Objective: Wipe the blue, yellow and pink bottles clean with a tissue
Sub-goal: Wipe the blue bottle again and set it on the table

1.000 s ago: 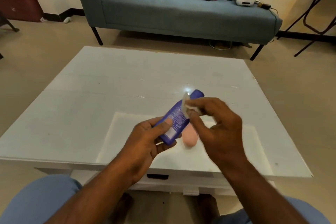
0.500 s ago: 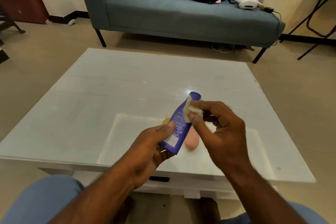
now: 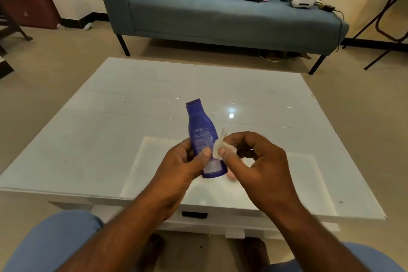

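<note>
Wiping of the first bottle is the step we see in hand. Our left hand (image 3: 183,165) grips the blue bottle (image 3: 202,137) round its lower half, thumb across the printed label, and holds it nearly upright above the bench (image 3: 92,139), cap end pointing away from us. Our right hand (image 3: 254,159) pinches a small wad of white tissue (image 3: 220,147) between thumb and forefinger and presses it against the right flank of the blue bottle, just beside the left thumb. A sliver of the pink bottle (image 3: 230,176) shows on the bench behind the blue bottle's base, mostly hidden by our hands; the yellow bottle we cannot make out at all.

We judge the task to be early: one bottle is under the tissue and two appear to be waiting. The next move, as we read it, calls for drawing the tissue along the flank toward the neck and cap, which the tissue is not touching now, while the left hand turns the bottle to bring its far side round. The left grip covers part of the label, so we would need to shift it to reach that patch.
</note>
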Available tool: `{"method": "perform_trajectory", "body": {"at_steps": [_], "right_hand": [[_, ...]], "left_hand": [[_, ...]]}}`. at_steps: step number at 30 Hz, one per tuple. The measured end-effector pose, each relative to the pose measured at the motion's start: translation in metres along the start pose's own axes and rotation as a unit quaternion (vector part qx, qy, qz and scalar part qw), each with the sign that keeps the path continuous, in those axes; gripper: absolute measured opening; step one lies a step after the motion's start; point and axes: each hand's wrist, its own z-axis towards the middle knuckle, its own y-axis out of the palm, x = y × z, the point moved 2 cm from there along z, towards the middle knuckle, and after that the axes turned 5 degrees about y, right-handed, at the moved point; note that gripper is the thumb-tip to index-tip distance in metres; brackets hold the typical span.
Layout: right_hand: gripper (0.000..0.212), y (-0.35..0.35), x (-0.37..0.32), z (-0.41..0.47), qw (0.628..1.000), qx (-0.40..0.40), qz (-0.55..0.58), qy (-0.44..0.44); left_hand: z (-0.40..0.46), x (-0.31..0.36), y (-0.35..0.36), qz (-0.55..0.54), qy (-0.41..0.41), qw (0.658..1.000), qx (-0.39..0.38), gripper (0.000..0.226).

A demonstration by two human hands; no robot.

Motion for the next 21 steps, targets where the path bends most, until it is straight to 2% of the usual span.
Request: {"method": "perform_trajectory", "body": {"at_steps": [2, 4, 7, 10, 13, 16, 18, 21], "right_hand": [[0.024, -0.005, -0.002, 0.002, 0.999, 0.045, 0.001, -0.016], [0.025, -0.009, -0.007, 0.005, 0.997, 0.073, 0.009, -0.027], [0.021, -0.008, -0.005, 0.005, 0.999, 0.005, 0.026, 0.02], [0.013, -0.002, 0.006, 0.0, 0.995, -0.062, -0.047, 0.062], [0.009, 0.0, 0.002, -0.003, 1.0, -0.012, -0.018, 0.013], [0.018, -0.004, -0.01, 0.001, 0.997, 0.051, 0.019, -0.047], [0.014, -0.006, -0.009, 0.002, 0.999, 0.04, 0.007, -0.027], [0.004, -0.003, 0.005, 0.001, 0.997, -0.019, -0.056, 0.039]], "left_hand": [[-0.006, 0.001, 0.003, 0.149, 0.045, 0.986, -0.061, 0.049], [-0.011, -0.001, 0.009, 0.2, 0.066, 0.974, -0.081, 0.051], [-0.01, 0.002, 0.007, 0.137, 0.082, 0.987, -0.016, 0.049], [-0.002, 0.007, -0.007, 0.126, 0.075, 0.988, 0.056, 0.052], [-0.003, 0.005, -0.007, 0.208, 0.084, 0.975, 0.001, 0.051], [-0.005, 0.001, -0.001, 0.233, 0.095, 0.968, -0.021, 0.051], [-0.006, 0.004, -0.001, 0.212, 0.112, 0.971, 0.006, 0.053], [-0.004, 0.012, -0.008, 0.172, 0.141, 0.974, 0.049, 0.048]]}}
